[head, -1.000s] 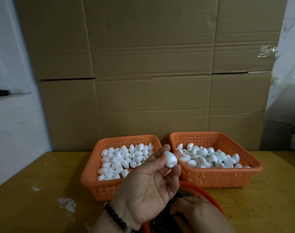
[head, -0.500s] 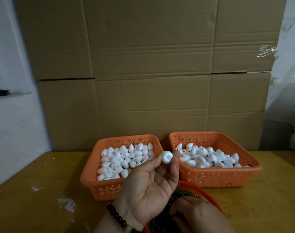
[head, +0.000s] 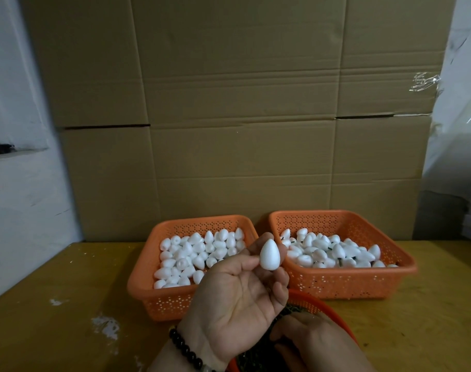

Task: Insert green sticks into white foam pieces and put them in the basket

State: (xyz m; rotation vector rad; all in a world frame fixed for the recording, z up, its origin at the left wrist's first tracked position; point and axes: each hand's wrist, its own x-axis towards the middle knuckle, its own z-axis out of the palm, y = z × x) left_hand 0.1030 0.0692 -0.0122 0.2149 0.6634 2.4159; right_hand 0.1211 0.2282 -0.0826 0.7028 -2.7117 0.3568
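A white foam piece (head: 269, 254) is egg-shaped, smooth and matte, standing upright with its pointed end up and its rounded end down. No stick shows in it. The left hand (head: 235, 302) pinches it between thumb and fingertips, palm turned toward the camera, raised above the near corners of the two baskets. A dark beaded bracelet (head: 185, 350) circles that wrist.

Behind and left of the held piece sits the left orange basket (head: 146, 280), heaped with plain white foam pieces. Behind and right of the piece sits the right orange basket (head: 390, 264), also holding foam pieces, several with dark green stick ends (head: 340, 262) poking out between them. The two baskets stand just beside each other with a narrow gap between their walls.

Below and right of the piece, the right hand (head: 313, 342) reaches down into a round red-rimmed container (head: 319, 304) at the bottom edge of the view, over a dark tangle of sticks; whether its fingers grip anything cannot be told.

The yellow table (head: 54, 304) lies bare on the left of the left basket, apart from white scuffs, and on the right of the right basket. A cardboard wall (head: 242, 116) rises just behind both baskets.
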